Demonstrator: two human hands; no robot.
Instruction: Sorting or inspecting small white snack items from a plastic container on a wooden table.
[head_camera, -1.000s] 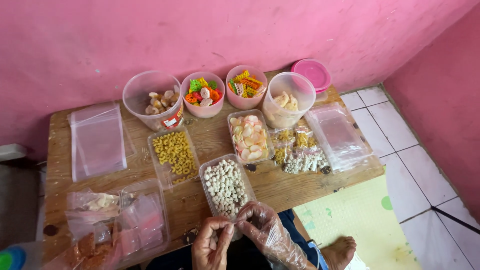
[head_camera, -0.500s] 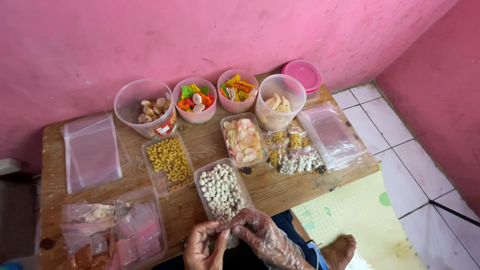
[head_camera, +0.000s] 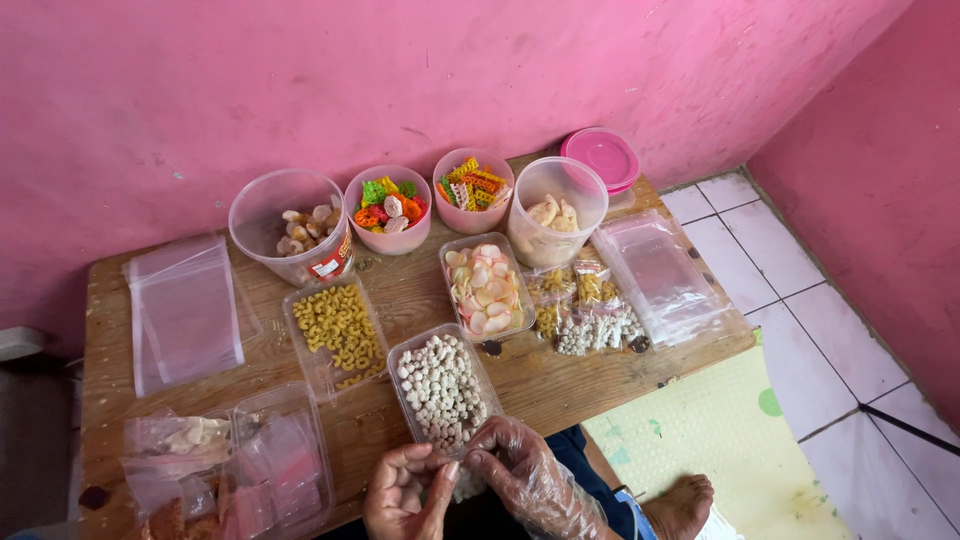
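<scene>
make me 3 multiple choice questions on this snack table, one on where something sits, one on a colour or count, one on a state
1. Where is the pink lid?
A. at the table's far right corner
B. on the floor
C. on the macaroni tray

2. How many round tubs stand along the wall?
A. two
B. four
C. six

3. What covers the right hand?
A. a clear plastic glove
B. a wool mitten
C. nothing

Answers
1. A: the lid lies behind the clear tub at the far right corner of the table.
2. B: two clear tubs and two pink tubs stand in one row.
3. A: a thin see-through glove wraps the right hand, while the left hand is bare; both meet at the near end of the tray of white balls.
</scene>
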